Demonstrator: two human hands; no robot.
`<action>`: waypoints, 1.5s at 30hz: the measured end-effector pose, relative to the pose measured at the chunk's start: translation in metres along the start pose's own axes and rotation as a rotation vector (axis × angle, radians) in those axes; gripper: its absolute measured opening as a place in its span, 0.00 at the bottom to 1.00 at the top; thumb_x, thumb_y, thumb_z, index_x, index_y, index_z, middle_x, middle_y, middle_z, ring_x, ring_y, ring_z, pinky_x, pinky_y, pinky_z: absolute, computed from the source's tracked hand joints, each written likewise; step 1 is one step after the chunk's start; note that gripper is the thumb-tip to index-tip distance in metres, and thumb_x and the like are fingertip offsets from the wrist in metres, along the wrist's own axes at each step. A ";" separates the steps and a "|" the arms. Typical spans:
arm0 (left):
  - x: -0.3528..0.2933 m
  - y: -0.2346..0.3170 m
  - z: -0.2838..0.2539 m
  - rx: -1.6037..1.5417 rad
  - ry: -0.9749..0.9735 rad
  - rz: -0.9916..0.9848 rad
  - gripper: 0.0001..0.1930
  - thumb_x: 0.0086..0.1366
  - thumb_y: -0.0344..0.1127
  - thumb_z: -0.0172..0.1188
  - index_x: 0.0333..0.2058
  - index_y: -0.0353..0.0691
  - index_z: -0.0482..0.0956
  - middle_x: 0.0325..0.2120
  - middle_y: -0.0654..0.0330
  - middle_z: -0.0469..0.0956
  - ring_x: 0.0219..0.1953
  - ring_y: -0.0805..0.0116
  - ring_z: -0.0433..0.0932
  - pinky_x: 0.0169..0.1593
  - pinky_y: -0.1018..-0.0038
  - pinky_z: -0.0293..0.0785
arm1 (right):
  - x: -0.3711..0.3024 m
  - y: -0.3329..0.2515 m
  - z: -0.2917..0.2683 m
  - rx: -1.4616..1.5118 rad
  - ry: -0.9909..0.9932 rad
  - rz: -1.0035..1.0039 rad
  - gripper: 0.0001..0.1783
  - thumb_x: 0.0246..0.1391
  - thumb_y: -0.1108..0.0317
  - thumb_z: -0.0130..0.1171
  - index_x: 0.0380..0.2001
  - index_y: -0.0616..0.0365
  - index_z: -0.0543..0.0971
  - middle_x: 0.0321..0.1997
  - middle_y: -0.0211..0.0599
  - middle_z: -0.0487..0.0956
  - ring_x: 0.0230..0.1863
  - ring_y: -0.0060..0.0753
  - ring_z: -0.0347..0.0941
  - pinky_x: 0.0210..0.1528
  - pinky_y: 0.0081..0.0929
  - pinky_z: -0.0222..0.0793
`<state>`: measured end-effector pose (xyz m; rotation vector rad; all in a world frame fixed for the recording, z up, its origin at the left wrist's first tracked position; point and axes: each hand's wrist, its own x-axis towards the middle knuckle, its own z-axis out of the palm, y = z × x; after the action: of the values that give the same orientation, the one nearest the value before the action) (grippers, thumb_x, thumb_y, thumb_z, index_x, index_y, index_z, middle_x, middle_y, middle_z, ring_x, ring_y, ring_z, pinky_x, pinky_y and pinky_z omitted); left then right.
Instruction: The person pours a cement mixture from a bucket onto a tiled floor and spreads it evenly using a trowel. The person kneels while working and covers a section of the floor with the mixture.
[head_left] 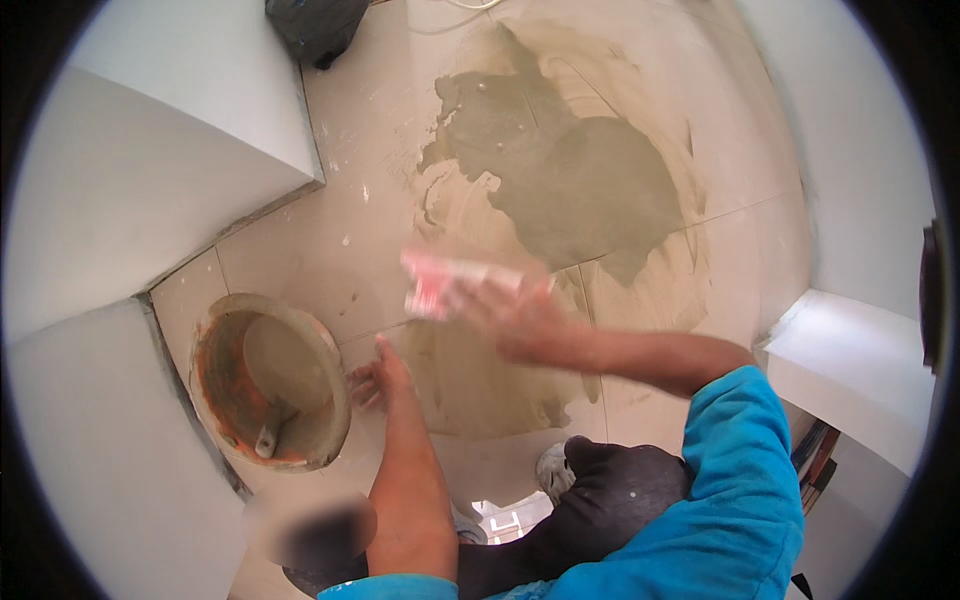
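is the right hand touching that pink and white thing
Touching: the head view shows the right hand, fingers gripping the blurred pink and white thing.

Pink and blue against grey and beige
The blurred piece in my right hand is pink and whitish; my sleeve is bright blue, my trousers blackish. The floor is pale beige with thin dark lines, the spread patch is greenish grey, and the basin shows orange among grey.
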<state>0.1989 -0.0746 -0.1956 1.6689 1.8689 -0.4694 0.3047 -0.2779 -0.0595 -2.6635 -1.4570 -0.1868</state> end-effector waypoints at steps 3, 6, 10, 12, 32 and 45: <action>0.014 -0.003 0.009 0.014 0.064 -0.010 0.59 0.54 0.78 0.38 0.65 0.38 0.24 0.65 0.34 0.22 0.65 0.26 0.21 0.59 0.31 0.30 | 0.000 -0.052 0.036 0.166 0.004 0.039 0.29 0.45 0.65 0.53 0.53 0.65 0.69 0.50 0.48 0.74 0.47 0.35 0.73 0.27 0.24 0.70; -0.012 0.008 -0.008 -0.004 -0.039 -0.047 0.59 0.54 0.78 0.38 0.65 0.37 0.22 0.64 0.32 0.20 0.65 0.26 0.21 0.60 0.33 0.28 | 0.041 -0.059 0.054 0.223 0.145 0.153 0.29 0.45 0.66 0.52 0.51 0.72 0.67 0.43 0.50 0.75 0.41 0.36 0.73 0.26 0.27 0.70; 0.020 -0.007 0.008 -0.008 0.060 0.012 0.59 0.55 0.76 0.40 0.64 0.36 0.21 0.63 0.32 0.17 0.65 0.27 0.21 0.63 0.39 0.27 | 0.126 -0.035 0.087 0.223 0.283 0.423 0.24 0.43 0.68 0.53 0.45 0.71 0.70 0.31 0.43 0.75 0.35 0.35 0.71 0.24 0.29 0.70; 0.027 -0.008 0.007 0.039 0.067 -0.003 0.59 0.56 0.74 0.45 0.65 0.37 0.22 0.63 0.36 0.13 0.65 0.29 0.21 0.64 0.42 0.29 | 0.157 -0.012 0.097 0.240 0.315 0.550 0.21 0.44 0.68 0.53 0.43 0.69 0.71 0.28 0.40 0.75 0.36 0.35 0.72 0.22 0.30 0.71; 0.018 -0.011 0.011 -0.139 0.025 0.042 0.61 0.52 0.77 0.46 0.65 0.41 0.22 0.63 0.40 0.11 0.66 0.33 0.19 0.65 0.43 0.28 | 0.156 0.171 0.069 0.236 0.319 1.151 0.22 0.55 0.70 0.42 0.54 0.61 0.69 0.44 0.40 0.80 0.48 0.43 0.72 0.42 0.46 0.71; 0.006 -0.004 0.000 -0.048 0.019 0.052 0.59 0.55 0.75 0.42 0.64 0.36 0.21 0.61 0.34 0.11 0.62 0.25 0.15 0.62 0.40 0.21 | -0.070 -0.068 0.024 0.154 0.013 0.190 0.27 0.47 0.65 0.50 0.52 0.64 0.70 0.49 0.49 0.73 0.44 0.43 0.71 0.38 0.39 0.71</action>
<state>0.1947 -0.0709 -0.2000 1.6919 1.8309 -0.3858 0.2114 -0.2960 -0.0920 -2.6479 -1.1542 -0.0735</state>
